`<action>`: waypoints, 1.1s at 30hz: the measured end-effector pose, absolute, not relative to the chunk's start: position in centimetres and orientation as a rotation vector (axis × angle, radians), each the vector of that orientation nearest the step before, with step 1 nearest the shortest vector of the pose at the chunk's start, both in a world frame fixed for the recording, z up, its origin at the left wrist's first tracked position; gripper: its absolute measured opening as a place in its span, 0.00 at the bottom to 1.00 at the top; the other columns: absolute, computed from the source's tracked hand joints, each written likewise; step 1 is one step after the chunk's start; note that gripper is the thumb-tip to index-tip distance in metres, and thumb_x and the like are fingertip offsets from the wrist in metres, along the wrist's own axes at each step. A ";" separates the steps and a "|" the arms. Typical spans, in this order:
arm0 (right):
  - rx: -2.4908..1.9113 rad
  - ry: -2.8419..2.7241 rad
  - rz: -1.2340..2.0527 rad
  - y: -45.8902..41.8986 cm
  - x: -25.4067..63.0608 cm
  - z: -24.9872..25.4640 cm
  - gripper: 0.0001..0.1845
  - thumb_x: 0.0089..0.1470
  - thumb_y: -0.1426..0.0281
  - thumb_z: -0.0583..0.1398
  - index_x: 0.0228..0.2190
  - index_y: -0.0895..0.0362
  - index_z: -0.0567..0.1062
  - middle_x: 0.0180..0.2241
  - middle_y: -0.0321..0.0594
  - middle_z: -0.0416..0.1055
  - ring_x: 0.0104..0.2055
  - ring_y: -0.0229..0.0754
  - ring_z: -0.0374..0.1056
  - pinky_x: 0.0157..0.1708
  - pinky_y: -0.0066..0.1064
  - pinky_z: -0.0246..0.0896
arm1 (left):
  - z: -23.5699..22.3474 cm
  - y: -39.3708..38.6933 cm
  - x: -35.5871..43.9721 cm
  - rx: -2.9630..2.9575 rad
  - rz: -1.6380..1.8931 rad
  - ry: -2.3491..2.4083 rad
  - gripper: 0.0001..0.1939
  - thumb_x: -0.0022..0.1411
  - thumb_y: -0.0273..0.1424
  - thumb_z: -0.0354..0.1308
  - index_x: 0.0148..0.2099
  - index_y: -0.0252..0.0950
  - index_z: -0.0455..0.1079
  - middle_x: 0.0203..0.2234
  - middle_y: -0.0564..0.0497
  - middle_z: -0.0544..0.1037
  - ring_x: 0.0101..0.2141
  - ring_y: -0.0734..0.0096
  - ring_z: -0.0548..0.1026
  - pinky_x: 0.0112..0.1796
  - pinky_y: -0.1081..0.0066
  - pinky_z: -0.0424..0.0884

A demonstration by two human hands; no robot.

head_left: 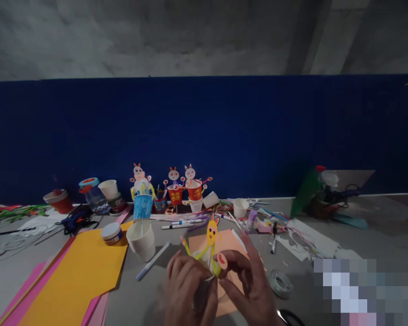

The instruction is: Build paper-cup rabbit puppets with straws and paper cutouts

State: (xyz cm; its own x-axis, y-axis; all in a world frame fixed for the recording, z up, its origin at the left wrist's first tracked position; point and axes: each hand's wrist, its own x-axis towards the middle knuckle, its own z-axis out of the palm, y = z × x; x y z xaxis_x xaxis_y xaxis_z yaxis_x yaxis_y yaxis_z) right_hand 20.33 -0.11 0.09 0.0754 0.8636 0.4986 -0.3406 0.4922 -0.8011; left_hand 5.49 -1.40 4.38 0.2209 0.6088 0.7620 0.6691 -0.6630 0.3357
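Gray tabletop [120, 302]: pink-eared yellow puppet [211, 233], left fingers [187, 268], right fingers [236, 259] pinched around it.

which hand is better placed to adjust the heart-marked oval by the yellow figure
Probably the right: the right hand has its fingertips at the heart-marked oval, while the left hand appears to steady the yellow figure from the other side.
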 end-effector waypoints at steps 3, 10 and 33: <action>-0.554 -1.160 0.938 -0.1 21.0 0.4 0.31 0.60 0.63 0.64 0.62 0.38 0.63 0.46 0.39 0.73 0.36 0.40 0.71 0.41 0.33 0.71 | 4.5 -1.5 5.2 -2.439 -1.483 -1.283 0.08 0.63 0.22 0.55 0.38 0.41 0.62 0.29 0.54 0.73 0.34 0.63 0.71 0.44 0.60 0.67; -0.601 -1.224 0.802 -0.2 23.0 1.4 0.02 0.59 0.67 0.66 0.33 0.50 0.80 0.35 0.39 0.72 0.39 0.42 0.69 0.39 0.29 0.67 | 4.4 -1.3 5.2 -2.361 -1.508 -1.287 0.09 0.61 0.21 0.55 0.38 0.41 0.62 0.28 0.54 0.73 0.35 0.62 0.71 0.44 0.60 0.67; -0.510 -0.999 1.124 0.2 20.1 -0.9 0.07 0.53 0.70 0.69 0.33 0.52 0.76 0.33 0.37 0.74 0.34 0.39 0.72 0.34 0.28 0.70 | 4.4 -1.3 5.6 -2.405 -1.583 -1.372 0.05 0.64 0.26 0.56 0.36 0.41 0.64 0.28 0.54 0.73 0.32 0.64 0.73 0.39 0.63 0.70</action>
